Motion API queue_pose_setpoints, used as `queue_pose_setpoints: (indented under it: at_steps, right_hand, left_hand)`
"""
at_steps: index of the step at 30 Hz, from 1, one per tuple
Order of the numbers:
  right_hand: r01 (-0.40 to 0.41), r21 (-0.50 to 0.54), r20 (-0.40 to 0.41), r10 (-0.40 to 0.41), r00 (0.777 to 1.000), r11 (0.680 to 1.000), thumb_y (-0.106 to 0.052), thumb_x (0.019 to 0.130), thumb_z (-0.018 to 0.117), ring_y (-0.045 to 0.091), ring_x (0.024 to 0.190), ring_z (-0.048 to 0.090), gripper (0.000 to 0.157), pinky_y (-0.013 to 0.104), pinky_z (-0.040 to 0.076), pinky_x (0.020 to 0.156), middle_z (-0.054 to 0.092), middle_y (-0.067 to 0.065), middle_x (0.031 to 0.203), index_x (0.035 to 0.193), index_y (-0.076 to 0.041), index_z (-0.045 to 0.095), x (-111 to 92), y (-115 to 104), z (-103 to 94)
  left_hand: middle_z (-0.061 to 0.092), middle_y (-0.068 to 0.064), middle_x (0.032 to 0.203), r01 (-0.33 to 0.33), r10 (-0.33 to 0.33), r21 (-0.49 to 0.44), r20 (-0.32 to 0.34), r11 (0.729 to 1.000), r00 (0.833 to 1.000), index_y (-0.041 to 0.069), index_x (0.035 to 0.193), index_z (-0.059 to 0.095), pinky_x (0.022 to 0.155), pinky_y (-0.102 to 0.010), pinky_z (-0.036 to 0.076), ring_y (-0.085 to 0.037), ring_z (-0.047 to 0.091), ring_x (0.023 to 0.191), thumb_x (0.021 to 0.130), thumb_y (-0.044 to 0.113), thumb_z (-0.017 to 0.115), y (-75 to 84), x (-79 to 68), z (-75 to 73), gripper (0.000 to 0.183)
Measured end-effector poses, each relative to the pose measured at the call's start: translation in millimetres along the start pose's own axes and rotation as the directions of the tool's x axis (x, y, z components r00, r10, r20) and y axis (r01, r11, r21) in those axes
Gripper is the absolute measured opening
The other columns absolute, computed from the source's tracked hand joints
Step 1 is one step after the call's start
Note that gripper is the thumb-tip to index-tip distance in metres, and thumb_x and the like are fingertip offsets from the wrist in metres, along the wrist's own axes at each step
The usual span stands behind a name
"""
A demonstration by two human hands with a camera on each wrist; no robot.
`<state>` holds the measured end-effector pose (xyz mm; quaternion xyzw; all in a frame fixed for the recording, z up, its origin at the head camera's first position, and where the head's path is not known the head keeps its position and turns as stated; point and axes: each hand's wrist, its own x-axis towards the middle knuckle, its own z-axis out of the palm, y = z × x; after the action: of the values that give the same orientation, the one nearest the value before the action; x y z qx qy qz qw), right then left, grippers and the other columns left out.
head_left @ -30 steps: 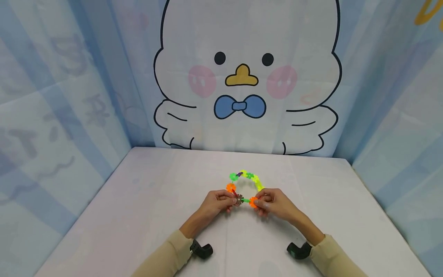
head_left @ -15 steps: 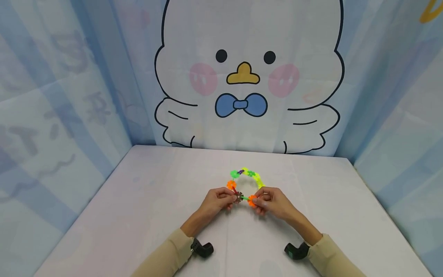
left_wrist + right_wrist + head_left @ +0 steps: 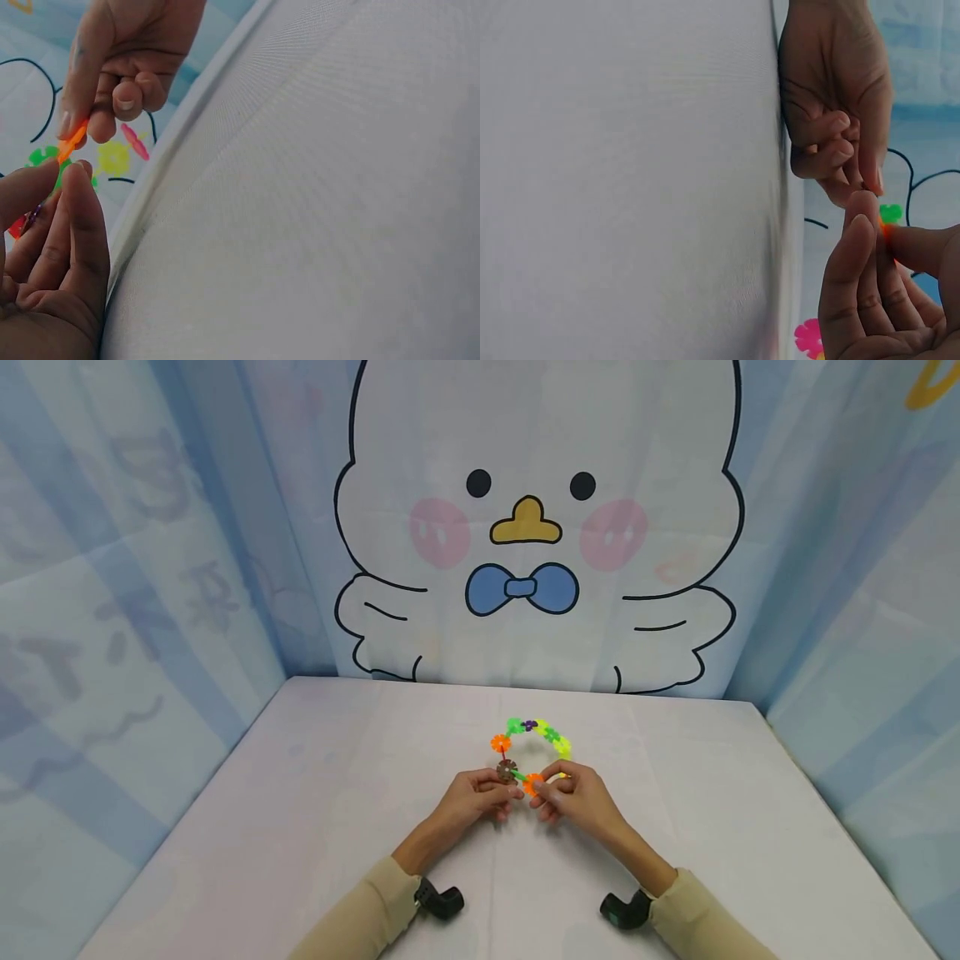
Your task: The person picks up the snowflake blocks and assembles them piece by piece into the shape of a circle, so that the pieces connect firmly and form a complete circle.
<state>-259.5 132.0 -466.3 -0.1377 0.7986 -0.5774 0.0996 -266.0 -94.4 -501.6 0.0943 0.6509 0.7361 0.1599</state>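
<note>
Colourful notched snowflake building discs are linked in a curved chain (image 3: 562,747) in the head view, its right part passing behind my right fingers. My left hand (image 3: 476,795) is at the chain's near left, thumb and index finger at the brown snowflake disc (image 3: 507,770). Between thumb and index finger, my right hand (image 3: 581,797) pinches the orange snowflake disc (image 3: 533,784); a green disc seen edge-on (image 3: 519,775) joins it to the brown one. The two hands' fingertips nearly meet. In the left wrist view, pink (image 3: 135,141) and yellow (image 3: 114,160) discs show beyond the fingers.
The hands work over a white-covered table (image 3: 300,793). A printed curtain with a cartoon bird (image 3: 525,635) hangs behind the far edge, and more curtains (image 3: 135,610) close in both sides. Black wrist cameras (image 3: 441,900) sit at both sleeve cuffs.
My right hand has moved left, bringing the orange disc closer to my left hand. The chain has turned, with the brown disc shifting up and left. My left hand has hardly moved.
</note>
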Motion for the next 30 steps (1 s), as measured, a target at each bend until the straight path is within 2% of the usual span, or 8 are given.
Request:
queue_pose_setpoints:
  at_steps: [5, 11, 15, 19, 22, 25, 28, 30]
  right_hand:
    - [0.018, -0.036, -0.015, -0.019, 1.000, 0.999, -0.014, 0.100, 0.073, 0.023, 0.062, 0.074, 0.022, 0.031, 0.062, 0.058, 0.079, 0.026, 0.087, 0.107, 0.005, 0.063, 0, -3, 9.6]
    - [0.029, -0.095, -0.028, -0.032, 0.999, 0.995, -0.013, 0.099, 0.074, 0.018, 0.060, 0.072, 0.016, 0.031, 0.061, 0.056, 0.079, 0.018, 0.082, 0.103, 0.001, 0.066, 3, 0, 14.6]
    - [0.034, -0.141, -0.024, -0.038, 0.999, 0.989, -0.017, 0.101, 0.072, 0.019, 0.061, 0.073, 0.015, 0.032, 0.061, 0.057, 0.079, 0.013, 0.082, 0.104, -0.003, 0.070, 5, 2, 9.6]
    - [0.017, -0.157, -0.099, -0.033, 0.995, 0.987, -0.020, 0.105, 0.068, 0.019, 0.062, 0.071, 0.020, 0.030, 0.060, 0.058, 0.079, 0.013, 0.082, 0.107, -0.001, 0.073, 8, 2, -3.8]
    - [-0.050, -0.141, -0.210, 0.020, 0.978, 0.989, -0.019, 0.106, 0.066, 0.019, 0.063, 0.069, 0.021, 0.026, 0.058, 0.059, 0.078, 0.015, 0.083, 0.109, 0.001, 0.072, 11, 2, -14.4]
    - [-0.178, -0.152, -0.301, 0.126, 0.945, 0.972, -0.022, 0.106, 0.066, 0.016, 0.063, 0.064, 0.023, 0.024, 0.055, 0.058, 0.076, 0.014, 0.087, 0.111, 0.000, 0.069, 12, 3, -22.3]
    - [-0.306, -0.163, -0.307, 0.247, 0.919, 0.938, -0.025, 0.105, 0.066, 0.015, 0.059, 0.061, 0.028, 0.025, 0.053, 0.056, 0.074, 0.013, 0.091, 0.117, 0.000, 0.067, 12, 5, -25.9]
    - [-0.344, -0.166, -0.259, 0.295, 0.920, 0.924, -0.025, 0.106, 0.066, 0.015, 0.059, 0.060, 0.032, 0.026, 0.053, 0.056, 0.074, 0.011, 0.095, 0.123, 0.002, 0.066, 13, 8, -26.6]
  left_hand:
    - [0.074, 0.002, 0.082, 0.023, -0.023, 0.011, 0.003, 1.000, 1.000, -0.009, 0.115, 0.071, 0.066, -0.021, 0.057, -0.008, 0.064, 0.065, 0.098, 0.010, 0.074, -0.8, 0.2, 0.0, 0.025]
    - [0.076, 0.002, 0.080, 0.034, -0.034, -0.006, 0.005, 0.999, 0.999, -0.010, 0.113, 0.072, 0.065, -0.020, 0.057, -0.007, 0.064, 0.063, 0.097, 0.007, 0.074, -0.1, -0.3, -0.5, 0.023]
    - [0.075, 0.002, 0.078, 0.029, -0.029, 0.003, -0.001, 1.000, 1.000, -0.009, 0.111, 0.073, 0.066, -0.020, 0.057, -0.006, 0.064, 0.064, 0.097, 0.007, 0.074, 0.1, -0.5, -1.0, 0.022]
    - [0.076, 0.001, 0.081, 0.031, -0.031, 0.001, -0.003, 1.000, 1.000, -0.009, 0.111, 0.072, 0.067, -0.021, 0.056, -0.006, 0.064, 0.065, 0.097, 0.007, 0.074, 0.4, -0.5, -1.1, 0.022]
    - [0.079, -0.001, 0.087, 0.051, -0.051, -0.009, -0.005, 0.999, 0.999, -0.009, 0.112, 0.072, 0.068, -0.020, 0.056, -0.007, 0.063, 0.067, 0.097, 0.008, 0.075, 0.7, -0.9, -1.7, 0.023]
    - [0.079, -0.004, 0.090, 0.060, -0.060, -0.007, 0.002, 0.998, 0.998, -0.009, 0.112, 0.072, 0.069, -0.020, 0.055, -0.008, 0.063, 0.069, 0.097, 0.008, 0.076, 1.1, -1.4, -2.7, 0.024]
    - [0.080, -0.004, 0.092, 0.060, -0.060, 0.000, 0.014, 0.998, 0.998, -0.009, 0.112, 0.072, 0.069, -0.021, 0.055, -0.008, 0.063, 0.070, 0.097, 0.009, 0.076, 1.6, -1.7, -3.2, 0.024]
    - [0.080, -0.003, 0.092, 0.061, -0.061, 0.006, 0.021, 0.998, 0.998, -0.008, 0.112, 0.072, 0.070, -0.021, 0.056, -0.007, 0.063, 0.070, 0.097, 0.009, 0.076, 1.6, -1.5, -3.4, 0.024]
